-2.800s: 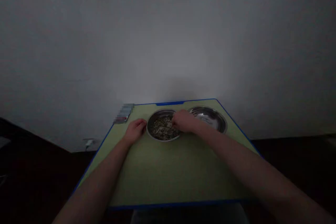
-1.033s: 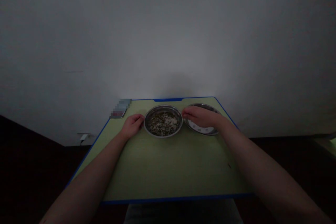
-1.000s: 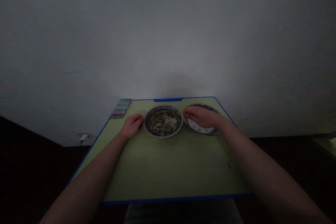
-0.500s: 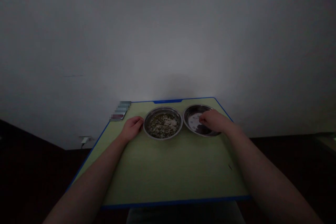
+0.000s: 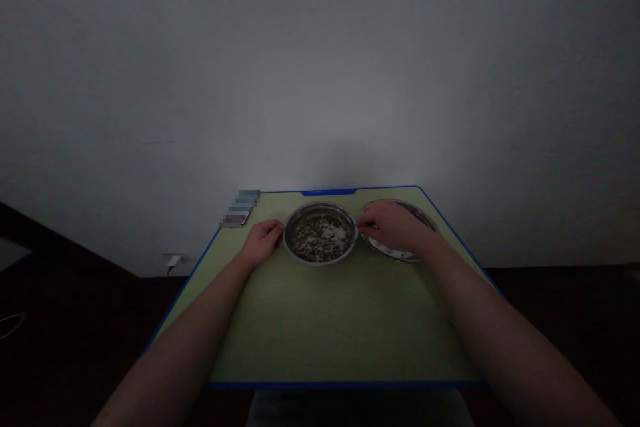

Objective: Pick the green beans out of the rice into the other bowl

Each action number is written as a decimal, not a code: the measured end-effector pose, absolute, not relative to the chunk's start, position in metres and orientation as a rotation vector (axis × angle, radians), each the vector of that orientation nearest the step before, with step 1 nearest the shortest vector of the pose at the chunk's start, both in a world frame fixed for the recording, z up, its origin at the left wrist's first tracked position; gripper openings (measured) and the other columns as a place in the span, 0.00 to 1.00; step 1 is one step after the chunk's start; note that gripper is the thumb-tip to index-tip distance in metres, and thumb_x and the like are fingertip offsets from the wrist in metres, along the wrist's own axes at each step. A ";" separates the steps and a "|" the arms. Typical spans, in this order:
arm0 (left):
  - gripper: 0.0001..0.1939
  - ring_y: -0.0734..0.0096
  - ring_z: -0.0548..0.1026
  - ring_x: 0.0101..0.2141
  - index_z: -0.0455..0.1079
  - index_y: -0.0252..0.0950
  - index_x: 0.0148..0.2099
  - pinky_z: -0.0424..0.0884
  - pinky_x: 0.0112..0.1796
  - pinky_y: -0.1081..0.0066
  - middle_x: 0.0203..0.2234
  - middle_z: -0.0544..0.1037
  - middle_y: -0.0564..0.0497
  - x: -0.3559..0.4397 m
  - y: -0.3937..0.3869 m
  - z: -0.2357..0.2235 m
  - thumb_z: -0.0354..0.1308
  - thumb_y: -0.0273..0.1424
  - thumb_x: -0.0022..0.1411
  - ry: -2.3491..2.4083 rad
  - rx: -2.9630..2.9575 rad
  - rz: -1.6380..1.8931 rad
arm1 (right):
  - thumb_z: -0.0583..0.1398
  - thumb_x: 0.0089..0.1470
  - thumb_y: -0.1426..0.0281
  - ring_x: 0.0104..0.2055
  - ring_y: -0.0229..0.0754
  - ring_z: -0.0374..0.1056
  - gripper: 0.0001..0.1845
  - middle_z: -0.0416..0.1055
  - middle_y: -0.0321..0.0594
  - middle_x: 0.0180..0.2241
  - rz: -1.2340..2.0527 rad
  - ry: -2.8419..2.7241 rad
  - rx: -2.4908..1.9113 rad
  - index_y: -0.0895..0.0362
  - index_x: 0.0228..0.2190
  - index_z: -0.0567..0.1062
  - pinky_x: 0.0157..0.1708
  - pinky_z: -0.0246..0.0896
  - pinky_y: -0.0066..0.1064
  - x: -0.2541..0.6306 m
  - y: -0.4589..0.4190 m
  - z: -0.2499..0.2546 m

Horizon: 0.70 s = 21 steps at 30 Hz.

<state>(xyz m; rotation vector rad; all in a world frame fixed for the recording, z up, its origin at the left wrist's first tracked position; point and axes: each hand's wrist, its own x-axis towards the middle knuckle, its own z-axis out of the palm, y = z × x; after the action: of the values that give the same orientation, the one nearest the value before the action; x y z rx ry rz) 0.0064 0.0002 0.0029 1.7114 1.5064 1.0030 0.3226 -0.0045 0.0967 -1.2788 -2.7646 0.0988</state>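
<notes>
A round metal bowl (image 5: 353, 248) stands in the middle of the far half of the table, holding a mix of dark greenish and white grains (image 5: 323, 238). At its left rim is my left hand (image 5: 263, 242), fingers curled and thumb against the edge. My right hand (image 5: 393, 223) is over the left part of a second metal bowl (image 5: 425, 215), its fingertips pressed together beside the grain bowl's right rim. Whether anything is between those fingertips is hidden. The hand and wrist cover much of the second bowl's inside.
The pale green table (image 5: 330, 327) has a blue edge and stands against a grey wall (image 5: 320, 80). A phone-like flat object (image 5: 241, 209), partly blurred out, lies at the far left corner. A white plug (image 5: 174, 261) sits in the wall at left.
My right hand has moved left from inside the second bowl to the grain bowl's right rim. My left hand stays at the left rim. The whole view has shifted slightly.
</notes>
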 end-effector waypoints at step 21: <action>0.14 0.75 0.63 0.17 0.65 0.36 0.24 0.57 0.21 0.75 0.13 0.64 0.58 0.008 0.000 0.002 0.48 0.38 0.57 1.510 1.731 0.983 | 0.54 0.47 0.74 0.39 0.49 0.70 0.14 0.75 0.53 0.36 -0.153 -3.015 -1.277 0.61 0.33 0.78 0.40 0.60 0.35 0.246 0.011 0.071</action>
<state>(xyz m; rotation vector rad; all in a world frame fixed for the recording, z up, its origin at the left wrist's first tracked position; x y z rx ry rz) 0.0078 0.0000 0.0023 1.7307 1.5099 0.9829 0.2460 0.0112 0.0707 -1.2770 -3.0147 -0.1532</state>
